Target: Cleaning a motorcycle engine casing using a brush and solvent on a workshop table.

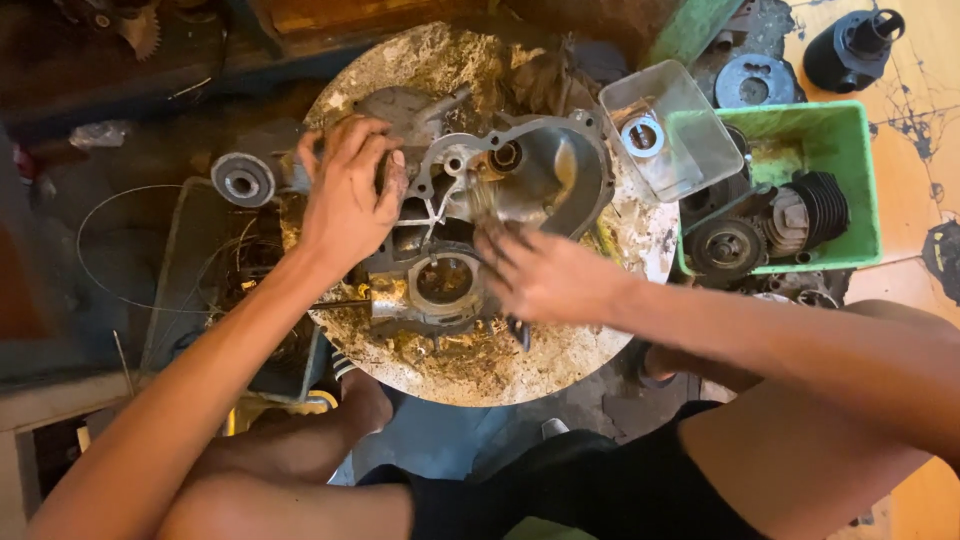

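Observation:
A greasy grey metal engine casing [520,175] lies on a round, dirt-crusted work surface [600,350]. My left hand [347,195] rests on the casing's left part, fingers curled over its edge, holding it steady. My right hand [545,275] is over the casing's middle and blurred with motion. It grips a dark-handled tool [520,332], whose handle pokes out below the palm. The tool's working end near the casing's hollow is smeared and cannot be made out.
A green plastic bin [860,180] at right holds a finned cylinder and round engine parts. A clear plastic tub [670,130] with a bearing sits beside it. A grey tray [185,260] with wires and a round metal part [242,180] lie at left. My bare knees are below.

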